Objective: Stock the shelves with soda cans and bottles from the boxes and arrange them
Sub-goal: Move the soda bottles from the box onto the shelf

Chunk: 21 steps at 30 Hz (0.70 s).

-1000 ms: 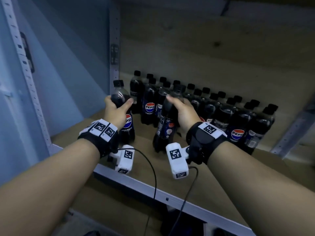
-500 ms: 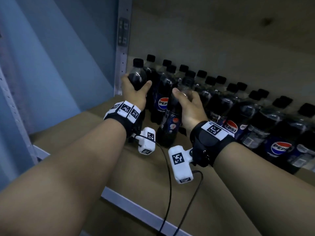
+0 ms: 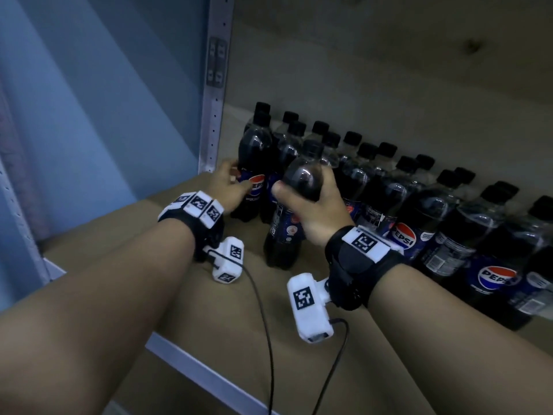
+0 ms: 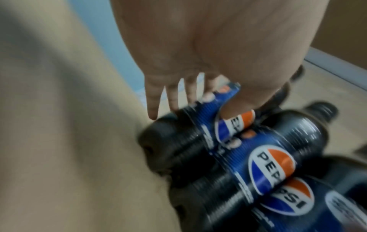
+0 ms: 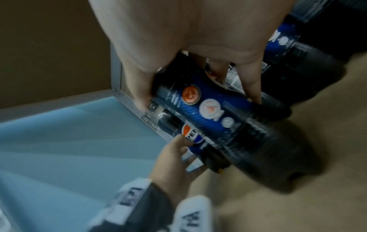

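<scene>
Two Pepsi bottles are in hand on the shelf [image 3: 155, 295]. One bottle [image 3: 254, 163] stands upright at the left end of the rows [image 3: 389, 187], just beside the metal post [image 3: 214, 94]. The left hand [image 3: 226, 187] holds it at the label, thumb on the front and fingers [image 4: 172, 95] reaching round its far side. A second bottle [image 3: 294, 205], tilted with its cap toward the back, stands in front of the rows and just right of the first. The right hand [image 3: 314, 211] grips its upper body, thumb on the near side and fingers [image 5: 250, 81] wrapped round the other. Its base is on or just above the brown shelf board; which, I cannot tell. Behind and to the right, black-capped bottles stand upright in two rows along the back wall [image 3: 389, 79]. Both wrists carry black bands with white marker blocks [image 3: 308, 307] and cables.
</scene>
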Available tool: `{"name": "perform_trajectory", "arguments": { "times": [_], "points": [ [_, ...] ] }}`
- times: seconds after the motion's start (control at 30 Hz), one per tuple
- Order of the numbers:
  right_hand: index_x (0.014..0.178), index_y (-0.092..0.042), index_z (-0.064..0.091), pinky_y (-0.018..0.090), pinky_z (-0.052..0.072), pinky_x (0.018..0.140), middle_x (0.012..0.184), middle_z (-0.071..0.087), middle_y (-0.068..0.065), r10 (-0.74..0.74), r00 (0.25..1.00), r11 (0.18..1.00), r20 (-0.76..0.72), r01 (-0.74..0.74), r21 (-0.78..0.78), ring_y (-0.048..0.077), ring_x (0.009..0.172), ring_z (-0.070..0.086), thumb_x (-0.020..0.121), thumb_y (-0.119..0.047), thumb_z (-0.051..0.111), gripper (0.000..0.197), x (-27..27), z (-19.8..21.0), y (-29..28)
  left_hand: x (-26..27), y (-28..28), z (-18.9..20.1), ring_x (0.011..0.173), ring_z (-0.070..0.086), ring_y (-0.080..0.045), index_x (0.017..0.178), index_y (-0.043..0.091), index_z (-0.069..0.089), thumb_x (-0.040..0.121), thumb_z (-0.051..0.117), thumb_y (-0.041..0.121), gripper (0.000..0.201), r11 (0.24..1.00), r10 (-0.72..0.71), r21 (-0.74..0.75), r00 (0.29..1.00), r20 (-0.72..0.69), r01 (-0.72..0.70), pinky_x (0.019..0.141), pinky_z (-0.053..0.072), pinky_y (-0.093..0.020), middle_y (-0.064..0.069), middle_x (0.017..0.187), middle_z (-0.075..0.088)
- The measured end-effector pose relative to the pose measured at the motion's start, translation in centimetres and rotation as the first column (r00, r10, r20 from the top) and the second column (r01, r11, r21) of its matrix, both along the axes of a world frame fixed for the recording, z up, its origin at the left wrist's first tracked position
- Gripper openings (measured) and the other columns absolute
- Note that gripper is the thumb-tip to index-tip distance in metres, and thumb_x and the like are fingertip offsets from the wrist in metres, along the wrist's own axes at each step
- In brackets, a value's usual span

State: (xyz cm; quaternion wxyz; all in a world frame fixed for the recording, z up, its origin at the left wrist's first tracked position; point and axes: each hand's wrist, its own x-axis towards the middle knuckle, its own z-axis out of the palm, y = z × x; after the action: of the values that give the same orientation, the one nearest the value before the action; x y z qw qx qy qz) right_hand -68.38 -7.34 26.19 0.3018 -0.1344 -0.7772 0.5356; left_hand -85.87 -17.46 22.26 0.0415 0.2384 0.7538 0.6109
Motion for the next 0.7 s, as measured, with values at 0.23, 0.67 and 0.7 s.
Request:
{"name": "perform_trajectory", "arguments": {
  "times": [0.23, 0.67, 0.7],
  "points": [
    [0.135, -0.032, 0.039, 0.027, 0.053, 0.099, 0.112, 0.066, -0.016, -0.004, 0.998, 0.992, 0.062, -0.004, 0.122, -0.007, 0.099, 0.063, 0.082, -0.022, 0.086, 0.072, 0.4, -0.7, 0.3, -1.3, -1.3, 1.4, 0.093, 0.067, -0.022, 0.111, 0.021, 0.054, 0.071, 0.087, 0.039, 0.056, 0.94, -0.037, -0.342, 0.993, -0.113, -0.004, 0.089, 0.056, -0.038, -0.001, 0.099, 0.068],
    [0.139, -0.032, 0.038, 0.027, 0.054, 0.097, 0.113, 0.065, -0.016, -0.004, 0.998, 0.994, 0.06, -0.003, 0.11, -0.01, 0.098, 0.063, 0.084, -0.02, 0.084, 0.073, 0.5, -0.8, 0.1, -1.3, 2.6, 1.4, 0.082, 0.054, -0.021, 0.111, 0.008, 0.049, 0.077, 0.086, 0.02, 0.052, 0.965, 0.185, -0.164, 0.975, -0.124, -0.205, 0.061, 0.037, -0.027, -0.006, 0.096, 0.058],
    [0.139, -0.032, 0.038, 0.026, 0.054, 0.096, 0.112, 0.065, -0.016, -0.009, 0.998, 0.994, 0.065, 0.002, 0.113, -0.01, 0.097, 0.063, 0.084, -0.021, 0.084, 0.072, 0.5, -0.8, 0.1, -1.2, 2.4, 1.6, 0.081, 0.054, -0.02, 0.111, 0.008, 0.049, 0.077, 0.086, 0.02, 0.052, 0.964, 0.18, -0.175, 0.976, -0.126, -0.2, 0.059, 0.036, -0.025, -0.005, 0.095, 0.058]
  ]
}}
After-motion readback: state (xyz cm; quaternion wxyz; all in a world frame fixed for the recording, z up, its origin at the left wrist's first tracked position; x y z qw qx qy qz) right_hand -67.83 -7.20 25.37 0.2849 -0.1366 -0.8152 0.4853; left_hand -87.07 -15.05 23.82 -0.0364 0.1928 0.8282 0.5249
